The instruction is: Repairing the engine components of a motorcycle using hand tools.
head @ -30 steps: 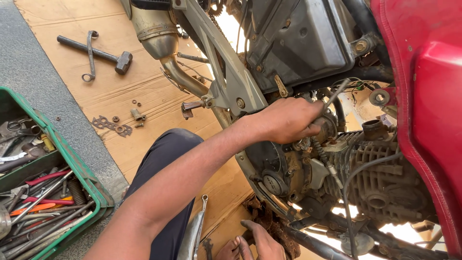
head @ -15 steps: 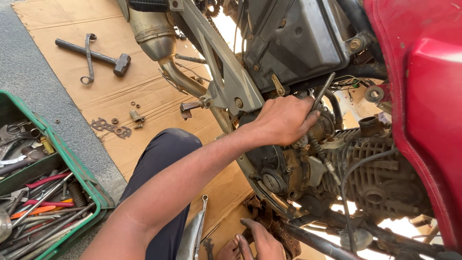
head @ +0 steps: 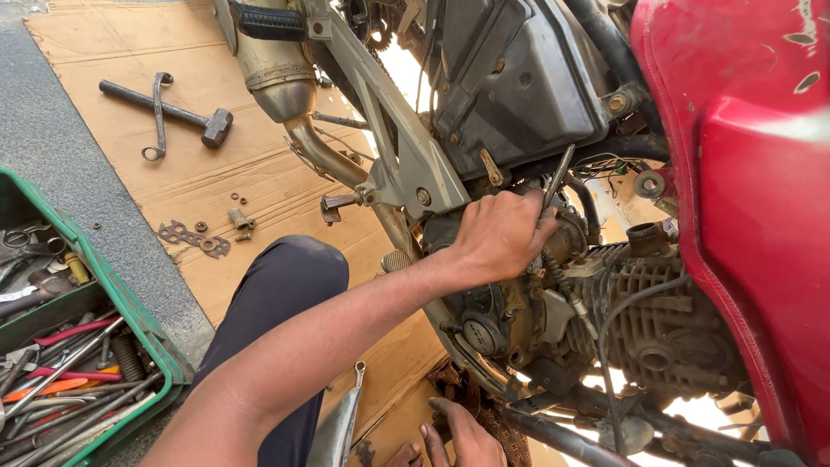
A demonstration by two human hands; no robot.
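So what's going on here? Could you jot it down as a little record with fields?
setting: motorcycle engine over cardboard sheet
left hand: grip closed on a thin metal tool at the engine
right hand: low by the chain, holding nothing visible
on cardboard: hammer, small bolts
at left: green toolbox of tools

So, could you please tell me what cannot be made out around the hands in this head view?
- Tip of the metal tool: hidden behind the left hand.
- Right hand: cut off by the bottom edge.
- Small parts on the cardboard: too small to identify.
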